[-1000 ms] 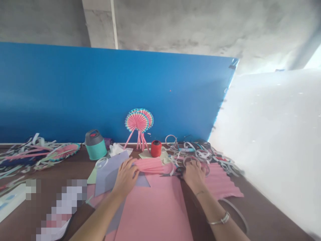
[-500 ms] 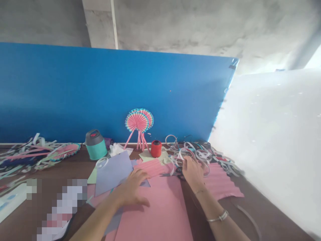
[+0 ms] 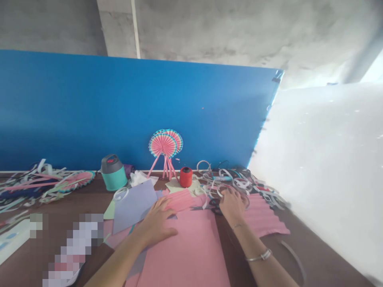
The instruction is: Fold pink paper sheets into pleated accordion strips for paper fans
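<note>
My left hand [image 3: 160,223] lies over the left edge of the pink paper sheets [image 3: 191,251], fingers spread, its fingertips by a pleated pink paper [image 3: 179,200]. My right hand [image 3: 232,205] is farther right, fingers curled down on curled white paper strips [image 3: 221,188]; its fingertips are partly hidden. Beside that hand lie dark-handled scissors [image 3: 216,206], their blades pointing left by the pleated paper. A second pleated pink paper [image 3: 265,217] extends out to the right of my right wrist. A lavender sheet [image 3: 134,205] lies left of my left hand.
A red thread spool [image 3: 186,177] and pink round paper fans [image 3: 164,145] stand at the back, before a blue panel [image 3: 119,107]. A teal container with a grey lid [image 3: 113,173] stands at left. Strip piles [image 3: 38,179] lie far left and back right. A white wall [image 3: 323,159] borders the right.
My right hand has sunk slightly with the white strip loops, which now sit lower. My left hand has shifted slightly left, its fingers still spread over the pink paper.
</note>
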Motion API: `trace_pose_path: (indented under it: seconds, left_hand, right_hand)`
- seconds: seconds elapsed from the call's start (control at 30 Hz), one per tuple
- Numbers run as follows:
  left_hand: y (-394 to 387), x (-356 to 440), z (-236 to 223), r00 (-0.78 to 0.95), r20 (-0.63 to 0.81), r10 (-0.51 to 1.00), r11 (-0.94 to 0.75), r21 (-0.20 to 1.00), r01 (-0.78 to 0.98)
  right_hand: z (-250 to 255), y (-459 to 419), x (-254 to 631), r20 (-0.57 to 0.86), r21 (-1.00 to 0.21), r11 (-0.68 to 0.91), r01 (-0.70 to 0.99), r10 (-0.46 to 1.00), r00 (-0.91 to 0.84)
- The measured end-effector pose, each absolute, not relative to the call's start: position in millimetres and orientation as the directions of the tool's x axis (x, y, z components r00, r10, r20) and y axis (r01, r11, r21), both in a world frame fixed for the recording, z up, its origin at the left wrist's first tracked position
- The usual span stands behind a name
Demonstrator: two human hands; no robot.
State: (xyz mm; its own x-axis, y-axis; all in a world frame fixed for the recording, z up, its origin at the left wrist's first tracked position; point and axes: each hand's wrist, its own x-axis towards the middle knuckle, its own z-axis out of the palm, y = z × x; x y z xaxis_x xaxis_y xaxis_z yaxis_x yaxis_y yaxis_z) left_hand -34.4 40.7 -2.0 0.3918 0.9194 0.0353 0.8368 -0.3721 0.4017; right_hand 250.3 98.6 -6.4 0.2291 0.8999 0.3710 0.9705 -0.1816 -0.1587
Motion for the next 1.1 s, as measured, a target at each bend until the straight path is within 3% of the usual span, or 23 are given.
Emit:
trace_pose_path:
  seconds: [0.1, 0.2, 0.37, 0.57, 0.93, 1.1]
  left_hand:
    - [41, -33, -1, 0.388, 0.046, 0.92, -0.375, 0.389, 0.842]
    - [40, -33, -1, 0.373, 0.067, 0.926, -0.37, 0.368, 0.853]
    - [42, -36, -5, 0.33, 0.126, 0.936, -0.353, 0.34, 0.872]
    - [44, -36, -6, 0.336, 0.136, 0.932, -0.363, 0.341, 0.867]
    - [42, -34, -3, 0.319, 0.16, 0.934, -0.356, 0.344, 0.869]
    - [44, -35, -8, 0.329, 0.21, 0.921, -0.385, 0.343, 0.857]
  right_hand:
    - [-6, 99, 251, 0.427, -0.153, -0.162, 0.975, 0.879, 0.214]
    - [-6, 97, 247, 0.433, -0.133, -0.008, 0.991, 0.899, 0.065]
    - [-7, 97, 244, 0.31, -0.073, 0.021, 0.997, 0.951, 0.003]
    - [-8, 102, 248, 0.12, -0.179, -0.049, 0.983, 0.99, 0.072]
    - [-24, 106, 241, 0.179, -0.13, -0.032, 0.991, 0.982, 0.055]
    - [-18, 104, 239, 0.243, -0.082, -0.106, 0.991, 0.962, 0.123]
